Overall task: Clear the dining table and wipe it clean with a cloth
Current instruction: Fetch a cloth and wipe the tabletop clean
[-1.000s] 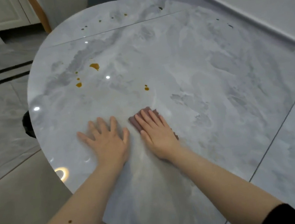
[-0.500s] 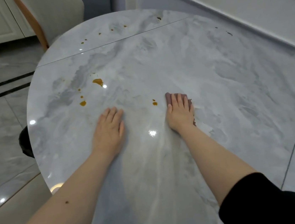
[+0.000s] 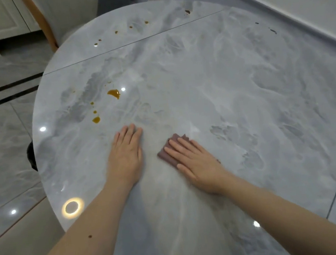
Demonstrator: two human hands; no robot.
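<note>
The grey marble dining table [image 3: 231,81] fills most of the view. My right hand [image 3: 196,162] lies flat with straight fingers on a small mauve cloth [image 3: 167,153], pressing it to the tabletop; most of the cloth is hidden under the palm. My left hand [image 3: 127,155] rests flat on the bare marble just left of the cloth, fingers together. Amber sauce spots [image 3: 113,93] lie on the table beyond my left hand, with smaller drops [image 3: 96,120] nearer. More small brown drops [image 3: 130,27] dot the far leaf.
A chair [image 3: 59,11] stands at the table's far end. A pale wall ledge [image 3: 275,8] runs along the right side. Dark specks [image 3: 272,30] sit near the table's right edge. Grey tiled floor [image 3: 0,148] lies to the left.
My right hand pushed the cloth forward and right over the single amber drop, then drew it back toward me; that drop is gone. My left hand stayed flat on the table.
</note>
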